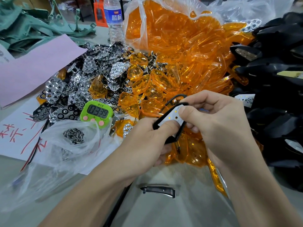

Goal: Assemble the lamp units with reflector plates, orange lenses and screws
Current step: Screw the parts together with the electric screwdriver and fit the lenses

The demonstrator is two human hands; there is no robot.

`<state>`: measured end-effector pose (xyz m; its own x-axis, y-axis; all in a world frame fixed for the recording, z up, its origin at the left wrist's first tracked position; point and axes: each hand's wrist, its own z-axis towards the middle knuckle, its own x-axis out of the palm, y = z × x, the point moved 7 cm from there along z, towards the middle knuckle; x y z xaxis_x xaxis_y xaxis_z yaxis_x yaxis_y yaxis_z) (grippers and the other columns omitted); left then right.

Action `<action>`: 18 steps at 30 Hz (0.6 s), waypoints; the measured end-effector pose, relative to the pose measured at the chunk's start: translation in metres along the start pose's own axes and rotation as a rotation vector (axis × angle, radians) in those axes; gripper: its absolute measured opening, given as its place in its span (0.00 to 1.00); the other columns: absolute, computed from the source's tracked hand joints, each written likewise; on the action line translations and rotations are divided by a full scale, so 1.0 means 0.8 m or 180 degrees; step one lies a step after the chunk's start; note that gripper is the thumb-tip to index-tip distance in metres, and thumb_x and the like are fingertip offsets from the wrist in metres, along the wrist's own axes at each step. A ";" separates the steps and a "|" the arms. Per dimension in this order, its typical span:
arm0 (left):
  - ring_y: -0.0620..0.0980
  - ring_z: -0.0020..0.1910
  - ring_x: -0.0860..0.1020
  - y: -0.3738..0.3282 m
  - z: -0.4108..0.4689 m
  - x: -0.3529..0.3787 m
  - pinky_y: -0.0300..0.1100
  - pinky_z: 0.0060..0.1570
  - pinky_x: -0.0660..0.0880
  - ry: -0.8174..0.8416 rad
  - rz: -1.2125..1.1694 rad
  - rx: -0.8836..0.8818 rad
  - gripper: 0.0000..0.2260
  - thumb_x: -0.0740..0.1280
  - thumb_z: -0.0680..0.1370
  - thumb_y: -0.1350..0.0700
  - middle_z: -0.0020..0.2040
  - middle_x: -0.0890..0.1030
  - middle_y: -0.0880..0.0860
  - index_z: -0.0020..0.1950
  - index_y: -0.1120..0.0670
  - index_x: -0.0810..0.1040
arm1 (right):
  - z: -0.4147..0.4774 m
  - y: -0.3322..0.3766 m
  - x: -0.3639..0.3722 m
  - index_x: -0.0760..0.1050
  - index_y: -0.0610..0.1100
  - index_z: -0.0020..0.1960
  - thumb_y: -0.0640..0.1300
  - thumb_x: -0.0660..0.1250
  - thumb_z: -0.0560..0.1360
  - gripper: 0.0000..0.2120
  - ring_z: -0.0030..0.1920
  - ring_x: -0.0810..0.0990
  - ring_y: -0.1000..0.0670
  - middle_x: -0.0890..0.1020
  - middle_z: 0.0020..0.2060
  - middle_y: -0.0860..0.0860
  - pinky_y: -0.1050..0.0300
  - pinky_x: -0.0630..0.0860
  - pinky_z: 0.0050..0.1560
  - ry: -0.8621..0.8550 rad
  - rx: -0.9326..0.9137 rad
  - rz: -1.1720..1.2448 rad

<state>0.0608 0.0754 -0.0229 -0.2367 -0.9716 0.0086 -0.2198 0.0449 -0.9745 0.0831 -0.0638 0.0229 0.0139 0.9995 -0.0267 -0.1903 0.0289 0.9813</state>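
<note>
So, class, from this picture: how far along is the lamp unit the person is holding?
Done: nothing looks fitted yet; the lamp unit shows its white inside uncovered. In hand: the left hand and right hand both grip it. Left: fit one of the reflector plates, one of the orange lenses, then screws.

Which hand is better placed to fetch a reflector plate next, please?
Probably the left hand: the reflector plates lie on its side, while the right hand also holds the lamp unit.
</note>
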 end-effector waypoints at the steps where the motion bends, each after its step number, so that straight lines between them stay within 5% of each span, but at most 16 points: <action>1: 0.45 0.24 0.62 0.000 0.000 0.000 0.38 0.23 0.57 -0.0016 -0.0004 0.0002 0.09 0.64 0.83 0.53 0.34 0.63 0.56 0.47 0.58 0.74 | 0.000 0.000 0.000 0.84 0.42 0.43 0.31 0.74 0.73 0.07 0.28 0.77 0.55 0.81 0.31 0.48 0.67 0.72 0.30 -0.0002 0.0003 -0.0012; 18: 0.46 0.27 0.61 0.005 0.004 -0.002 0.38 0.23 0.55 -0.0051 -0.0090 -0.0054 0.07 0.64 0.82 0.55 0.40 0.64 0.56 0.46 0.55 0.73 | 0.001 -0.001 0.004 0.83 0.44 0.42 0.31 0.73 0.74 0.09 0.29 0.77 0.56 0.81 0.31 0.51 0.66 0.73 0.30 0.0008 -0.0025 -0.0119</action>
<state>0.0638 0.0767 -0.0276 -0.2150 -0.9761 0.0325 -0.2422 0.0211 -0.9700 0.0839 -0.0608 0.0222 0.0188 0.9978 -0.0638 -0.1974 0.0663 0.9781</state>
